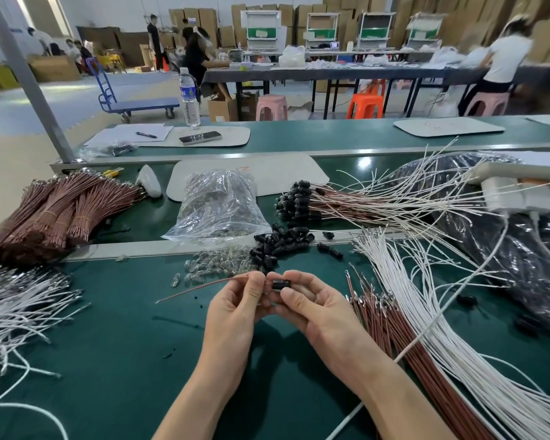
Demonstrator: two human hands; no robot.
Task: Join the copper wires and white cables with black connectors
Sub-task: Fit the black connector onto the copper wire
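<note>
Black connector (280,284) sits pinched in my right hand (311,308), fingers (294,296) curled round it, just above the green surface (115,350). My left hand (235,312) grips one copper wire (197,289) at its mouth, tail trailing left over open green. Spare connectors (277,246) lie just beyond. White cables (426,300) crowd my right edge.

A black connector (280,284) is pinched by the right hand (311,308); a copper wire (204,286) is held by the left hand (240,308) above the worktop (124,344).
</note>
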